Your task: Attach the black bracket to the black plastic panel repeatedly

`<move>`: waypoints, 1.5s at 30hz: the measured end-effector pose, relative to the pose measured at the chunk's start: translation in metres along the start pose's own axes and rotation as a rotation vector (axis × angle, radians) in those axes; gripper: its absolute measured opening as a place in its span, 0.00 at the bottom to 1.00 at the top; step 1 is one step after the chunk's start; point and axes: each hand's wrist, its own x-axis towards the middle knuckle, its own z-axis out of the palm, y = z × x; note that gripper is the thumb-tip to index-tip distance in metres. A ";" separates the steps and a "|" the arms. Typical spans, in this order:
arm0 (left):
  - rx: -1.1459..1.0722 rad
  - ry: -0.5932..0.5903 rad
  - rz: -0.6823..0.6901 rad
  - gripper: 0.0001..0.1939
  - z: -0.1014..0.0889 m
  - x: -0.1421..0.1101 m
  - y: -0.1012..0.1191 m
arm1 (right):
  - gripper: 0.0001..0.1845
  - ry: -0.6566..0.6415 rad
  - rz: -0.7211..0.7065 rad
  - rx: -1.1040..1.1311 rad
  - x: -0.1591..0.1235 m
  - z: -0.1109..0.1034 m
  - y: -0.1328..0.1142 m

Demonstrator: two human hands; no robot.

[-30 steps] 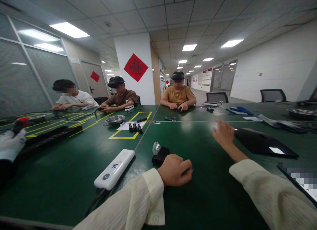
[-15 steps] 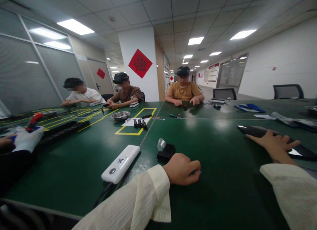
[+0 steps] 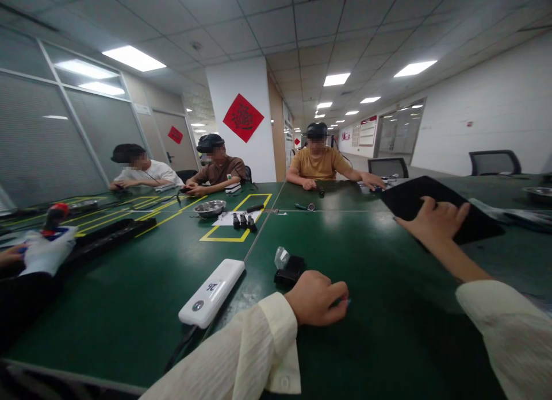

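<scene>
My left hand (image 3: 317, 297) rests as a closed fist on the green table (image 3: 366, 308), with a small blue tip showing past the fingers. Just behind it lie a small black block (image 3: 291, 270) and a clear plastic piece (image 3: 282, 256). My right hand (image 3: 433, 220) grips a flat black panel (image 3: 440, 207) and holds it tilted up off the table at the right, fingers over its near face.
A white power bank (image 3: 212, 292) with a cable lies left of my fist. Farther back are a metal bowl (image 3: 210, 207), small black parts (image 3: 243, 220) in a yellow-taped square, and black trays (image 3: 103, 234). Three people sit across; another person's hand (image 3: 12, 254) is at the left edge.
My right hand went from reaching over the table to the black panel, grasped it and lifted it up off the table. My left fist stayed in place.
</scene>
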 end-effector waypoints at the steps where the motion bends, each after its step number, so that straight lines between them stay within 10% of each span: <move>1: 0.001 0.017 0.003 0.08 0.000 0.000 0.000 | 0.47 0.011 -0.040 0.014 -0.009 -0.012 -0.020; 8: 0.088 0.136 -0.019 0.08 -0.003 -0.004 -0.003 | 0.51 -0.294 -0.447 0.173 -0.092 -0.061 -0.118; 25: 0.247 0.272 0.099 0.09 -0.001 -0.004 -0.007 | 0.33 -0.636 -0.466 0.108 -0.126 -0.078 -0.134; 30: 0.283 0.274 0.128 0.10 0.000 -0.004 -0.007 | 0.32 -0.585 -0.198 0.237 -0.063 -0.060 -0.101; 36: 0.293 0.262 0.137 0.10 0.002 -0.005 -0.005 | 0.29 -0.236 0.150 0.161 -0.016 0.023 -0.001; 45: 0.317 0.268 0.158 0.09 0.002 -0.006 -0.006 | 0.34 -0.305 0.448 0.273 0.012 0.113 0.105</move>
